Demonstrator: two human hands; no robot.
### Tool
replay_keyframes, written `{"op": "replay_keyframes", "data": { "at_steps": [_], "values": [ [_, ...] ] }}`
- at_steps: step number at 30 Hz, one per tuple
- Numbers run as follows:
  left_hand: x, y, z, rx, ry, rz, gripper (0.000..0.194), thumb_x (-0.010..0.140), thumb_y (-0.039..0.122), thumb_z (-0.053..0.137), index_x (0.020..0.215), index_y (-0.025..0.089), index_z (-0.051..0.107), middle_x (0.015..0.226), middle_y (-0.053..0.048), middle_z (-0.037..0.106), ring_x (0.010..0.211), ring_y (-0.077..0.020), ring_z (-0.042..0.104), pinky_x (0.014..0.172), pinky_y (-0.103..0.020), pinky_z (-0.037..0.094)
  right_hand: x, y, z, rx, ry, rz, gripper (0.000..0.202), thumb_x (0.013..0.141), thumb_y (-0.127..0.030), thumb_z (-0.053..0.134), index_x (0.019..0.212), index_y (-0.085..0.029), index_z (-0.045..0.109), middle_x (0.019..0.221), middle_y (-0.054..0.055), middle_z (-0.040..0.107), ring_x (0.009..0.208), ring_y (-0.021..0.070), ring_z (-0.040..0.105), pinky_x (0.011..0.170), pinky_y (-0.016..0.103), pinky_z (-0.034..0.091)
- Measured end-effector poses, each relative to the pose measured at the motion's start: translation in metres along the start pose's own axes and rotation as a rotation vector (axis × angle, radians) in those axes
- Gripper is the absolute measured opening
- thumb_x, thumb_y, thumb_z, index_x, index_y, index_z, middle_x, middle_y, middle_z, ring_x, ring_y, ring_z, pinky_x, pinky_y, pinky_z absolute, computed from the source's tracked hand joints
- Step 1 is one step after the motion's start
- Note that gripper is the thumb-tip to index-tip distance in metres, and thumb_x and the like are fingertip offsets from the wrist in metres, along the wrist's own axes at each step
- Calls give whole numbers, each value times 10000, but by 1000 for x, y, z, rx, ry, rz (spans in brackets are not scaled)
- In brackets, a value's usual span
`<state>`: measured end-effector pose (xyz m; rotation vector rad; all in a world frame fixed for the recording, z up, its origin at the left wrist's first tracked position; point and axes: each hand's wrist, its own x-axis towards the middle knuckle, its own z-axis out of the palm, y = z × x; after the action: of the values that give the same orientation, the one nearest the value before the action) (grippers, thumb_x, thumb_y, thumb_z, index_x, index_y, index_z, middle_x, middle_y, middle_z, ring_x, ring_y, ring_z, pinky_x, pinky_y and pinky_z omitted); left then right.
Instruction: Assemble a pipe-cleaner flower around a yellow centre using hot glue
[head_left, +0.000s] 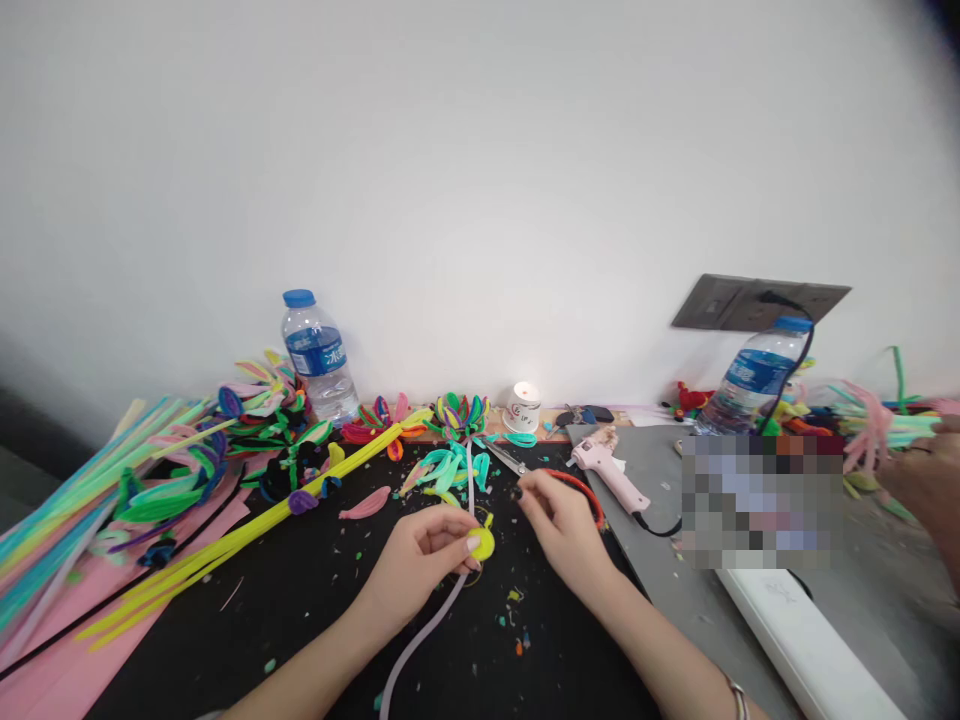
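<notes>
My left hand (pixel 427 555) pinches a small yellow fuzzy disc (pixel 481 544), apparently a coiled pipe cleaner, above the black work mat (pixel 337 640). A pale lilac strip (pixel 424 635) passes under that hand, from a multicoloured pipe-cleaner flower (pixel 461 412) toward the near edge. My right hand (pixel 559 525) has its thumb and fingers drawn together; whatever lies between them is too small to make out. Just beyond its fingertips are scissors (pixel 508 458) with red handles, partly covered by the hand. Turquoise fuzzy petals (pixel 444 468) lie ahead of both hands.
Long yellow pipe cleaners (pixel 247 535) and a colourful bundle (pixel 82 500) spread leftward. A water bottle (pixel 319 360), a paper cup (pixel 523 408) and another bottle (pixel 757 375) stand along the wall. A pink glue gun (pixel 611 475) lies right; another person's hand (pixel 926 475) is at far right.
</notes>
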<state>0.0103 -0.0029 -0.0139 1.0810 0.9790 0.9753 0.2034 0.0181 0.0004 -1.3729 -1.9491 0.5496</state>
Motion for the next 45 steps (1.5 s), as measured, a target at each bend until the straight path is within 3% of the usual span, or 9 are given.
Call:
{"op": "replay_keyframes", "data": {
  "at_steps": [4,7,9,15,21,26,33,39,45],
  "values": [
    [0,4,-1,-26,97,-9,212,670,292,723,806,146,651,729,-21,687,598,-136,641,597,-247,515,11,19,-22,-373,229,104,177,798,-179,466,969,-157,506,916,87,570,869,227,541,745,319,422],
    [0,5,-2,-43,133,-1,213,668,303,726,802,154,654,727,-15,689,607,-130,638,605,-238,517,16,33,-41,-721,272,323,287,794,-230,481,1061,-125,492,1042,167,525,962,328,516,741,407,432],
    [0,6,-3,-57,151,-2,215,658,303,733,798,159,658,712,-9,689,609,-126,636,603,-230,519,16,41,-51,-827,210,480,362,800,-297,495,1101,-97,476,1066,197,505,987,368,516,725,441,441],
    [-2,7,-2,-81,179,18,215,647,297,744,792,157,669,700,-11,696,605,-122,637,603,-221,529,16,61,-60,-782,11,661,377,826,-417,477,1058,-121,462,1044,170,516,937,353,582,708,457,454],
    [-3,5,-3,-89,174,34,199,668,276,734,810,153,666,714,-11,699,610,-118,646,605,-214,532,18,73,-56,-698,11,593,262,831,-320,486,974,-101,479,968,182,590,943,327,593,727,375,445],
    [-2,4,-5,-85,166,55,198,670,266,735,819,154,669,714,-11,699,605,-115,643,607,-220,540,18,75,-56,-686,80,563,317,854,-316,447,1058,-75,471,1034,212,579,1003,323,567,771,369,438],
    [1,6,-6,-109,167,61,195,671,265,734,822,159,668,716,-4,701,604,-112,648,606,-211,541,21,64,-52,-380,361,261,456,815,-306,481,1211,-84,442,1171,204,559,1063,316,535,873,419,416],
    [0,7,-8,-121,183,69,204,662,261,744,818,156,666,705,-3,705,607,-111,652,606,-203,536,20,45,-38,209,54,65,431,815,-340,503,1201,-151,481,1208,123,574,1086,243,539,930,378,404],
    [0,7,-10,-140,194,70,216,655,261,747,826,157,666,722,-7,710,616,-116,651,611,-211,532,16,24,-35,566,-137,122,516,725,-312,626,1202,-161,500,1196,102,580,1044,214,554,854,305,444]
  ]
}}
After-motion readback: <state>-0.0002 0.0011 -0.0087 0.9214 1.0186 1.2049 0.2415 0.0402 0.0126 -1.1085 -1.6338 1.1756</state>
